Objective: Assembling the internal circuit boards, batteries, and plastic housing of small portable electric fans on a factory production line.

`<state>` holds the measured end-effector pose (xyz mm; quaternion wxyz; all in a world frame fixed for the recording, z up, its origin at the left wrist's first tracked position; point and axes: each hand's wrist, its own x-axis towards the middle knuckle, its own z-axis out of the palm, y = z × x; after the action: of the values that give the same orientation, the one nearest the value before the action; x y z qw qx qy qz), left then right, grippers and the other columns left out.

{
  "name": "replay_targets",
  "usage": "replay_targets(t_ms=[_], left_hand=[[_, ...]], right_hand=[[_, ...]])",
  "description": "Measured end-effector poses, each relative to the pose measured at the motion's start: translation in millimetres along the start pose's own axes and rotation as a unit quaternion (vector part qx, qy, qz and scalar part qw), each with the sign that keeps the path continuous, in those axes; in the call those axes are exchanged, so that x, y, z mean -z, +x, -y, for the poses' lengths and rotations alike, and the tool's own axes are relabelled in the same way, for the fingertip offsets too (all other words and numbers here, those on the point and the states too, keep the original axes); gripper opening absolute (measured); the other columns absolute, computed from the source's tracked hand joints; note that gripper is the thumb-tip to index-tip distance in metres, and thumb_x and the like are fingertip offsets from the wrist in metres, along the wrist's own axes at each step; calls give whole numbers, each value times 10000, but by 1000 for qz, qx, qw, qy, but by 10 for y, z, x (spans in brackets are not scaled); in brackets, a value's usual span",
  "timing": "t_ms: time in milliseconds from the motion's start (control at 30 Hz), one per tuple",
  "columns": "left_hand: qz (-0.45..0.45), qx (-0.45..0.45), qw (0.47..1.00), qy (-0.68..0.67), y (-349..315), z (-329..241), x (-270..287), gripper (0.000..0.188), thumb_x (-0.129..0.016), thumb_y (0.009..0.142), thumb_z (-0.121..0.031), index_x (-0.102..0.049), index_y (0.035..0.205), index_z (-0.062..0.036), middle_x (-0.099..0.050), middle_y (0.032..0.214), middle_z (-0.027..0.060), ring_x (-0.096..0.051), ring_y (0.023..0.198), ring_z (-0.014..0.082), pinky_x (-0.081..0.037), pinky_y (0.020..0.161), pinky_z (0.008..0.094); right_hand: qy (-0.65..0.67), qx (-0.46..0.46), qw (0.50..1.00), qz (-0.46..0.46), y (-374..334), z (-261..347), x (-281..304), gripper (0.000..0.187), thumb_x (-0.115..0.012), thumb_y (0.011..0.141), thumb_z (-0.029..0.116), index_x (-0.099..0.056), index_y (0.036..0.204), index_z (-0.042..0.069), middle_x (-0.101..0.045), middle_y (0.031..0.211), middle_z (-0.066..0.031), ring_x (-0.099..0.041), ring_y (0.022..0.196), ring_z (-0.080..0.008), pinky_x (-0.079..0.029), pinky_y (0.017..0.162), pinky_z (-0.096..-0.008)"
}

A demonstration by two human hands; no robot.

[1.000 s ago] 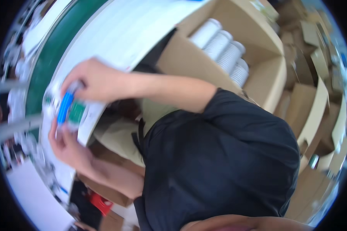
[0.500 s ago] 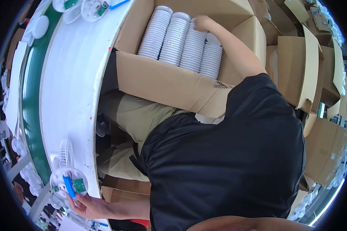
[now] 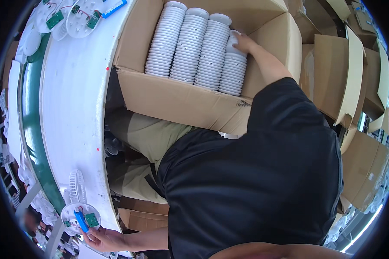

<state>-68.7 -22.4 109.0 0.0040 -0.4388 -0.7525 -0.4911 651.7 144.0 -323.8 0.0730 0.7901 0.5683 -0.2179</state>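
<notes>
Cardboard box (image 3: pixel 177 101) holds four stacks of white discs (image 3: pixel 199 47); our right hand (image 3: pixel 245 43) cups the rightmost stack's top. On the table (image 3: pixel 73 108), our left hand (image 3: pixel 100 238) pinches a disc (image 3: pixel 80 217) already fitted with parts.

Assembly workshop: white workbench (image 3: pixel 73 108), green conveyor belt (image 3: pixel 32 142), cardboard boxes (image 3: pixel 181 99) of stacked white discs (image 3: pixel 190 43), circuit boards (image 3: pixel 91 220).
</notes>
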Motion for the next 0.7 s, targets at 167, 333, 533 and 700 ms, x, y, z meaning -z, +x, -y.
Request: replay_targets(t_ms=[167,333,533,700], left_hand=[[-6,-2,1000,0,-46,-8,84,244,-577,1008,-159,-620,1208,-26,-630,1078,126,-610,992,194,-497,885,306],[-35,45,988,-143,-239,49,-85,245,-555,1009,-117,-611,1218,-2,-655,1110,161,-630,1005,233,-516,897,343],[-51,25,989,-139,-314,235,-238,266,-539,995,-54,-597,1242,26,-656,1139,152,-647,954,197,-533,829,265],[-66,22,982,-176,-434,312,-460,305,-543,986,-31,-583,1285,16,-681,1068,139,-649,903,166,-531,789,227]], right_hand=[[-100,40,994,30,-340,341,359,848,-717,802,309,-288,1525,189,-451,1405,-260,-575,1124,-445,-494,957,-461],[-58,-16,997,58,-218,140,331,816,-673,746,242,-334,1485,164,-570,1294,-240,-595,1127,-406,-519,909,-467],[3,-40,999,32,-475,16,625,875,-813,573,233,-472,1360,57,-644,1190,-206,-621,1075,-388,-519,900,-427],[0,31,996,-81,-961,997,2032,835,-791,600,159,-477,1367,61,-636,1192,-192,-626,1067,-343,-516,915,-381]])
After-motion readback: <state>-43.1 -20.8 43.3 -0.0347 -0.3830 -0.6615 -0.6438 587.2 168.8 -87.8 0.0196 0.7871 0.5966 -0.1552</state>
